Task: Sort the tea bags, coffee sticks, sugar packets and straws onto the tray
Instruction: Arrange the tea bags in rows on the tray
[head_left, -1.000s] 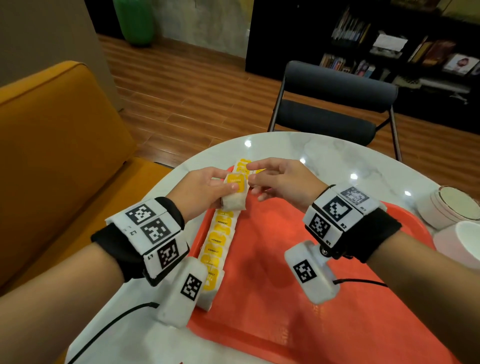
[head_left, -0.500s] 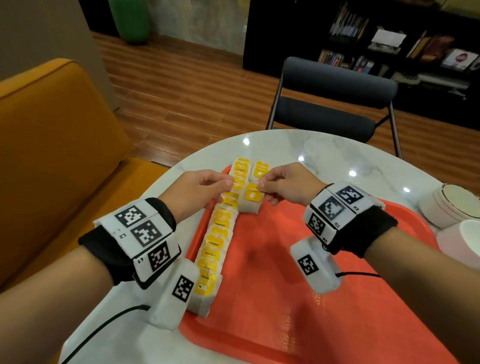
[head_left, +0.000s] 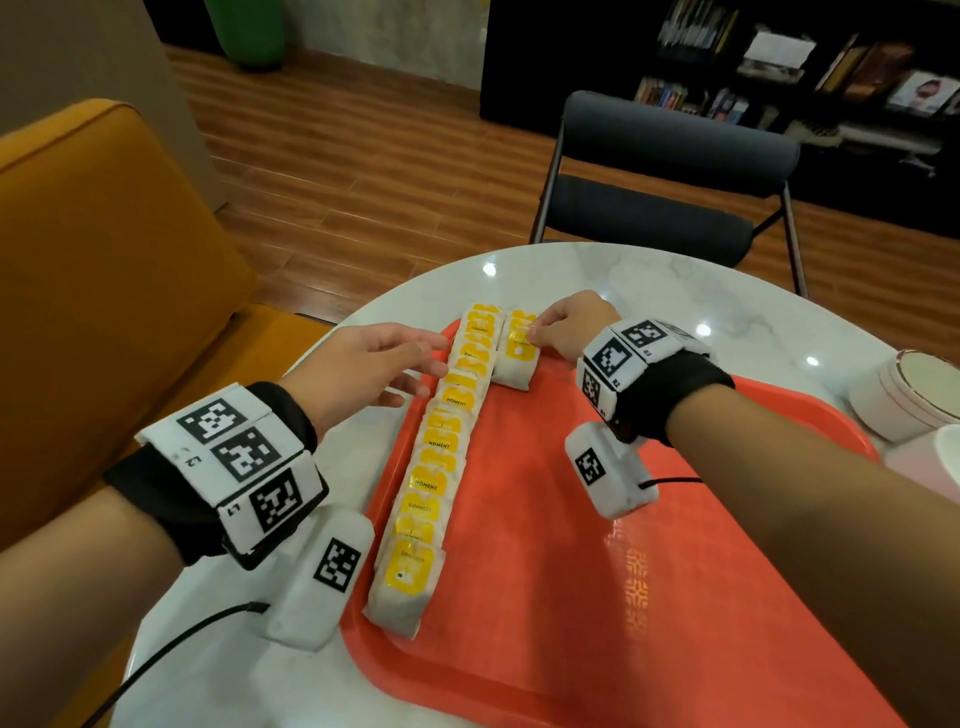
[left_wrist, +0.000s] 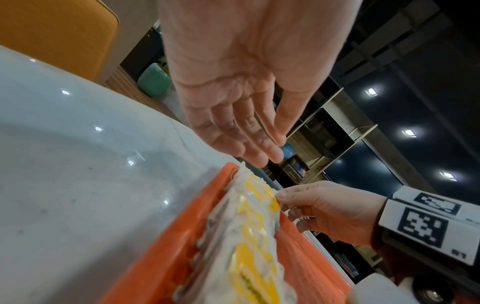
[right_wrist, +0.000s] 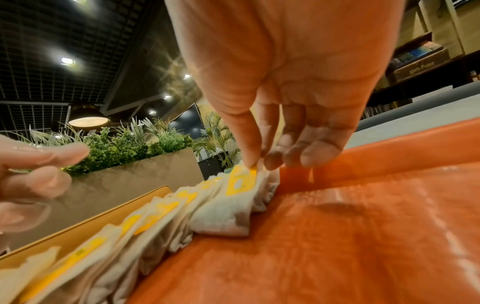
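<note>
Right now the right hand (head_left: 569, 326) is pinching the far end of a small stack of tea bags (head_left: 515, 353), thumb on the yellow label and fingertips (right_wrist: 309, 156) curled behind it, settling it at the far left corner of the orange tray (head_left: 675, 545). Just beside it, a long overlapping row of tea bags (head_left: 441, 457) is lying along the tray's left edge, running from the far corner toward the person. The left hand (head_left: 363, 364) is hovering beside the far part of that row with its fingers (left_wrist: 241, 139) straight and loosely apart, gripping nothing.

The main risk, as I judge it, is the shingled row: the sachets are light and leaning on one another, so a brush from the left hand's fingers or a nudge from the new stack could be sliding several out of line or tipping them over the tray's low rim onto the white marble worktop (head_left: 649, 291). The pinched stack could also be fanning apart once it is let go.

The yellow labels are carrying the words "MOMENT" and "CONNECT"; a smaller line of print is too blurred to read. On the bookshelves behind, a box is reading "Harry Potter". No coffee sticks, sugar packets or straws are showing.
</note>
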